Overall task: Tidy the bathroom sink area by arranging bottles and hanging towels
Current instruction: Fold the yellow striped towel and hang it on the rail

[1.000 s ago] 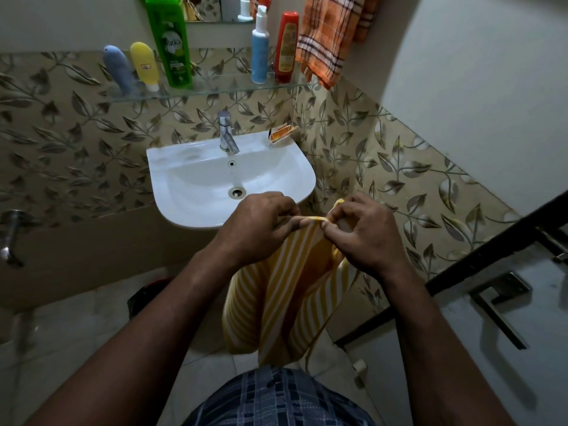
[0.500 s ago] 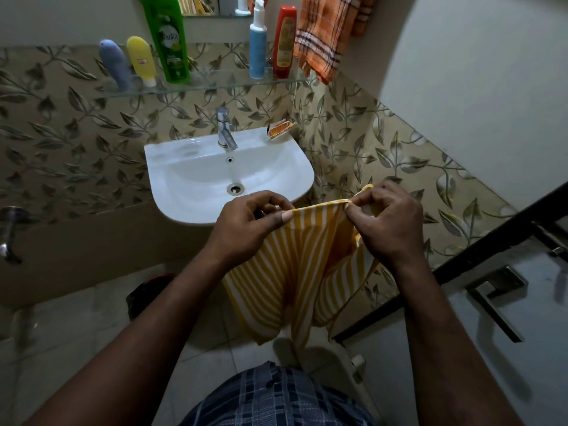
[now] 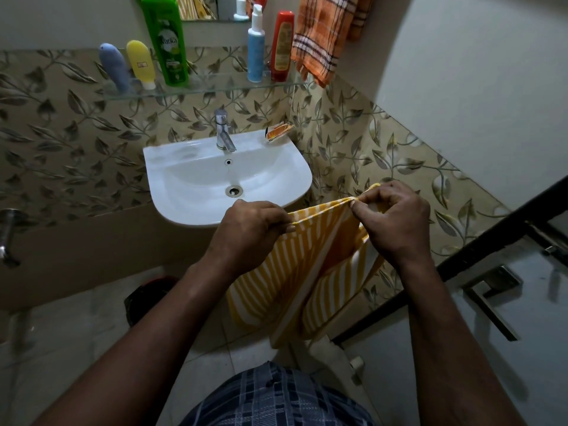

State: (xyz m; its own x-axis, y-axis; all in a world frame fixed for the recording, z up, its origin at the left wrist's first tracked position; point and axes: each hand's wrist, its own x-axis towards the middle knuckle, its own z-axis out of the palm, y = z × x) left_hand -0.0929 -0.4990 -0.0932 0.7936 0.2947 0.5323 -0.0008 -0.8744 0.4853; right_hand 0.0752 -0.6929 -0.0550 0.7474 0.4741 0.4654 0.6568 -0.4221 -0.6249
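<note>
Yellow-striped cloth towel (image 3: 307, 272), pinched by left hand (image 3: 249, 232) and right hand (image 3: 396, 222) near the white ceramic sink (image 3: 161, 192), may drop if their seemingly fingertip-only grip slackens.

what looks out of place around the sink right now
An opened orange packet lies on the back right corner of the sink, right of the tap; it looks like litter. The yellow striped towel is not hung yet.

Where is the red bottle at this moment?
In the head view, the red bottle stands near the right end of the glass shelf, between the blue pump bottle and the hanging orange checked towel.
</note>
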